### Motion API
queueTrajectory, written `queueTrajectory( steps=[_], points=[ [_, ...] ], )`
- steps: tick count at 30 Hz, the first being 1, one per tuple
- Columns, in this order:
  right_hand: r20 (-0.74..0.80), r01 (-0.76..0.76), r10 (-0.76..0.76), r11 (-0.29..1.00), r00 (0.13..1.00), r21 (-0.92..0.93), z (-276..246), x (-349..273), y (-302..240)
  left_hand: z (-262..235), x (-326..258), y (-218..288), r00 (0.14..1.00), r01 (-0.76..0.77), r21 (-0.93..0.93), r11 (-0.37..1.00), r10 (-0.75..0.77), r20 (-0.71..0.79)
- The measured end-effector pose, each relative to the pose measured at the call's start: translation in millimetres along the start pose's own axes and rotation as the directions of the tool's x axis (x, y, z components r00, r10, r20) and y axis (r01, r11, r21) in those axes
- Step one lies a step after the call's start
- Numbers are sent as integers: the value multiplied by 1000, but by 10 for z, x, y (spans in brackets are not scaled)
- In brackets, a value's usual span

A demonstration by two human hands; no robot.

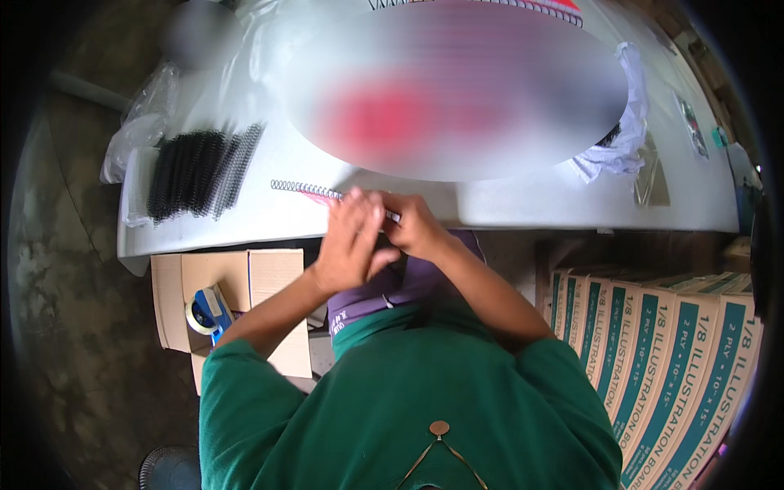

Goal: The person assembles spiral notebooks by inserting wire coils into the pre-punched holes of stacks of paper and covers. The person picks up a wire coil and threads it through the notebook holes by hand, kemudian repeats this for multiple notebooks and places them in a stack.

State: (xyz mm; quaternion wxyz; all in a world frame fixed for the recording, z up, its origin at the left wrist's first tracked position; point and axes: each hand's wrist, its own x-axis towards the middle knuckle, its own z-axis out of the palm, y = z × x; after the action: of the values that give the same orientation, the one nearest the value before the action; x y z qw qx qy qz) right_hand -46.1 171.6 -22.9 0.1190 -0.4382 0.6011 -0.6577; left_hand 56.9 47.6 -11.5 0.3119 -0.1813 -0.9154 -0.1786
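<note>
A single wide fisheye view from a camera worn on the person's head, looking steeply down over their chest and forearms. The left hand (349, 241) and right hand (418, 229) sit near the picture's centre, close to the lens, at the near edge of a white table (523, 208). The table stretches away toward the top; floor shows at the left, stacked boxes (678, 359) at the lower right. Straight edges bend near the dark round rim. No second view shares the scene
</note>
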Motion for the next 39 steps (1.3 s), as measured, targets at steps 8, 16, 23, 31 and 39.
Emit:
queueTrajectory(
  steps=[8,16,23,31,39],
  points=[
    [2,-168,171,962,985,215,27,20,-2,-428,715,34,942,179,16,984,-176,285],
    [62,-216,210,968,976,124,-19,29,-59,-495,865,74,917,185,49,982,-190,351],
    [86,-334,344,937,935,-105,-26,26,-58,-517,910,93,926,28,158,987,-85,369],
    [-53,2,3,996,999,91,-317,175,-607,-899,1508,264,975,-30,191,981,-14,223],
    [-133,521,-711,616,690,-591,-1923,1227,-1729,-954,2651,-115,746,-240,280,930,361,-560]
  ],
)
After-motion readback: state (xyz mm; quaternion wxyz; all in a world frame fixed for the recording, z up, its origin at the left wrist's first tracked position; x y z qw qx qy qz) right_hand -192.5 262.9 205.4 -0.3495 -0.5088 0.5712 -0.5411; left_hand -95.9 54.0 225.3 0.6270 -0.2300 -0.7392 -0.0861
